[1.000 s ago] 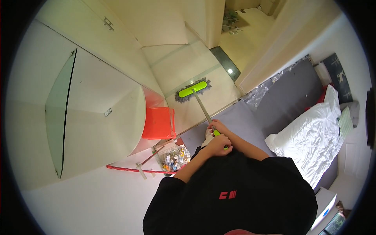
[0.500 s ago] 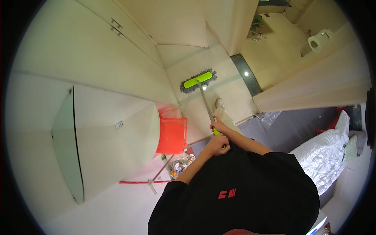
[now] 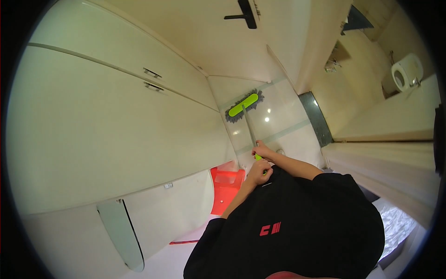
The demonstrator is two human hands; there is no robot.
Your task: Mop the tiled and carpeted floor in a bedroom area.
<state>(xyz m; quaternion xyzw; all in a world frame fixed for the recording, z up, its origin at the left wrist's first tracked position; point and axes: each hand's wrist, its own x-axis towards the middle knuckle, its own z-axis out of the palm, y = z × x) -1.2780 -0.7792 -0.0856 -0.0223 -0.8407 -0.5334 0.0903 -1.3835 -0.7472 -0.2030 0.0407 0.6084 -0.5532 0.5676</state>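
A flat mop (image 3: 243, 105) with a lime-green plate and a shaggy grey fringe lies on the pale tiled floor (image 3: 272, 137) ahead of me. Its grey pole slants back toward my body. My left hand (image 3: 259, 172) is closed round the green grip at the pole's near end, against my black shirt. Further along the pole, my right hand (image 3: 261, 150) wraps it just above the green part. The tip of one shoe (image 3: 280, 151) shows beyond my right forearm.
White cabinet doors (image 3: 153, 116) run along the left. Behind my left arm stands a red plastic chair (image 3: 226, 188). A dark threshold (image 3: 316, 118) on the right leads to a room with a toilet (image 3: 405, 73). A door handle (image 3: 247, 15) is at the top.
I have stepped forward; the chair and cabinets have slid back in view. The mop has gone further along the floor, its head tilted more. Both hands keep their hold.
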